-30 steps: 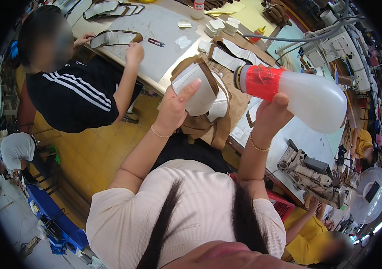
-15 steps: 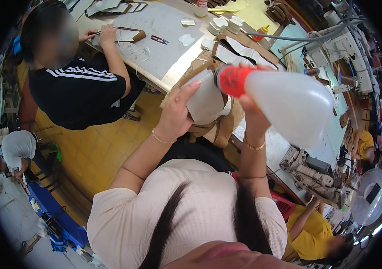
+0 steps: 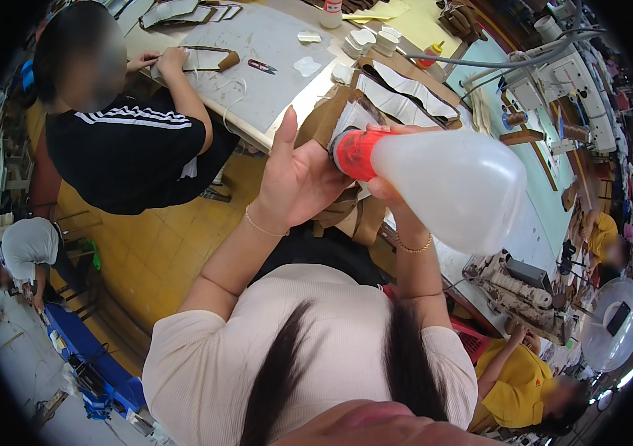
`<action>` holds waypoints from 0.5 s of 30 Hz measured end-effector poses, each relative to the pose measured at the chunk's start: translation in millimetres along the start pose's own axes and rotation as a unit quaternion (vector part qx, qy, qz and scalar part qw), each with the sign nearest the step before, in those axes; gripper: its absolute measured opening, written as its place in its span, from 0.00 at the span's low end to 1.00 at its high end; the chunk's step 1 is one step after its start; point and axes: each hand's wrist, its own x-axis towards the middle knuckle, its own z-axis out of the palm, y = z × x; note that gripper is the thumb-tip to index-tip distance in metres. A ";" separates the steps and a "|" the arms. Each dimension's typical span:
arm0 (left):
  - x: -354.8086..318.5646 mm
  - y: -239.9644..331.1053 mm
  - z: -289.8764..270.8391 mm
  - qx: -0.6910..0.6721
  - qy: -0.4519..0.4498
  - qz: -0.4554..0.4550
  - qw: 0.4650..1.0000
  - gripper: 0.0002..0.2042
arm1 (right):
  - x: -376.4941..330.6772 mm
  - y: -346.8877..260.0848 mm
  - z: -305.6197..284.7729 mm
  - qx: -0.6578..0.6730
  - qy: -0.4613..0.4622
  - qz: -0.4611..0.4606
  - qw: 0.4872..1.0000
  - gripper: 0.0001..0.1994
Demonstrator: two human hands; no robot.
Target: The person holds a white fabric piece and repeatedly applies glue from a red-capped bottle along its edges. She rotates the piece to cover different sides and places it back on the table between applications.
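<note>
My right hand [image 3: 388, 192] is closed round the red collar of a big translucent white squeeze bottle [image 3: 456, 186]. The bottle lies tilted nearly level, its dark tip pointing left over my left palm. My left hand [image 3: 302, 177] is open, palm up, with the thumb stretched away; its fingertips are partly hidden behind the bottle's tip. Just beyond both hands lies a white piece [image 3: 354, 117] beside brown material [image 3: 324, 119], which hangs over the table's edge. Whether the left fingers touch the white piece cannot be made out.
Across the table [image 3: 264, 104], a co-worker in black [image 3: 131, 149] handles a brown-ended piece near red-handled snips [image 3: 262, 67]. White stacked pieces [image 3: 361, 41], white panels with dark edging [image 3: 406, 97] and a yellow bottle [image 3: 430, 54] lie farther back. Sewing machines [image 3: 573, 97] stand at right.
The bottle and my right hand have moved left and slightly down. My left hand has let go of the white piece, and its thumb has lifted. The co-worker's hands have shifted slightly.
</note>
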 end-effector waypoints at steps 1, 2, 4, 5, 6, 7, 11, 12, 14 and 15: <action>0.6 -0.9 2.0 -0.040 0.001 0.002 0.999 0.44 | 3.5 -2.3 -1.1 0.069 -0.003 0.002 0.998 0.29; 0.8 -1.4 3.4 -0.081 0.003 0.005 0.997 0.44 | 8.8 -6.4 -2.9 0.074 0.056 0.073 0.993 0.28; 0.8 0.2 5.0 -0.121 -0.028 0.003 0.992 0.45 | 21.1 -10.2 -5.0 0.062 0.091 0.114 0.987 0.27; 1.2 1.6 5.5 -0.141 -0.044 0.003 0.989 0.45 | 24.9 -13.5 -6.8 0.057 0.109 0.136 0.983 0.27; 2.1 2.7 2.2 -0.123 -0.073 0.001 0.990 0.45 | 18.2 -16.6 -5.3 0.078 0.073 0.108 0.988 0.27; 3.1 3.1 -3.5 -0.105 -0.098 -0.003 0.990 0.45 | 11.8 -18.4 -4.6 0.078 0.056 0.100 0.990 0.26; 2.6 2.0 4.3 -0.117 -0.048 0.013 0.992 0.43 | 11.4 -15.5 -19.7 -0.100 -0.014 0.059 0.993 0.25; 1.9 4.0 4.2 -0.129 -0.069 0.018 0.989 0.43 | 10.9 -9.8 -18.8 0.023 0.050 0.132 0.990 0.25; 1.0 2.5 6.0 -0.117 -0.057 0.034 0.991 0.42 | 10.3 -13.0 -16.3 0.109 0.082 0.180 0.974 0.26; 1.2 2.1 6.4 -0.111 -0.051 0.043 0.992 0.42 | 10.4 -23.2 -17.9 0.019 0.003 0.151 0.988 0.26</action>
